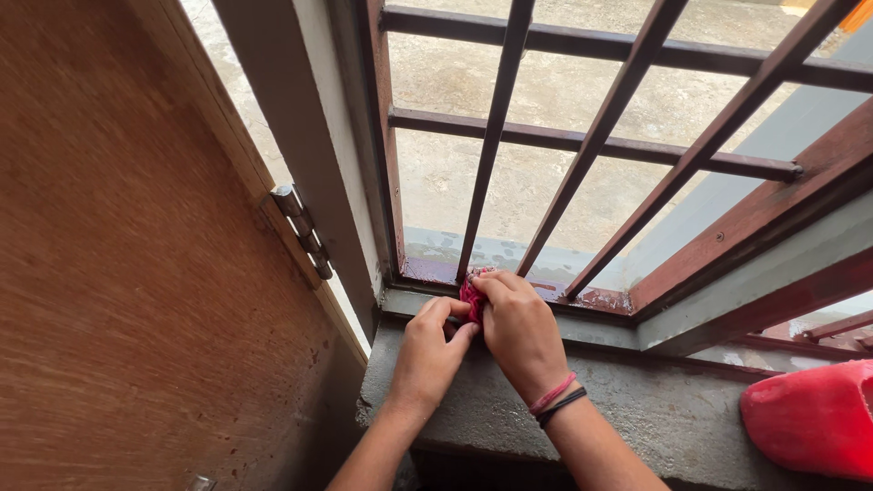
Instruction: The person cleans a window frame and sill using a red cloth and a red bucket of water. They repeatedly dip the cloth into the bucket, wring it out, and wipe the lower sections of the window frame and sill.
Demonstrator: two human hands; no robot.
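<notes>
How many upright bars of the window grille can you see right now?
3. The left bar ends at the pink cloth that both hands pinch; the middle bar and right bar stand beside it. More may lie outside the frame.

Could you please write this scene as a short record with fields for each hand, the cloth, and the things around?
left hand: touches the cloth from the left, on the window sill
right hand: grips the cloth; wrist bands on it
cloth: pink, bunched, at the foot of a window bar
nearby: wooden shutter with hinge; red object at right
</notes>
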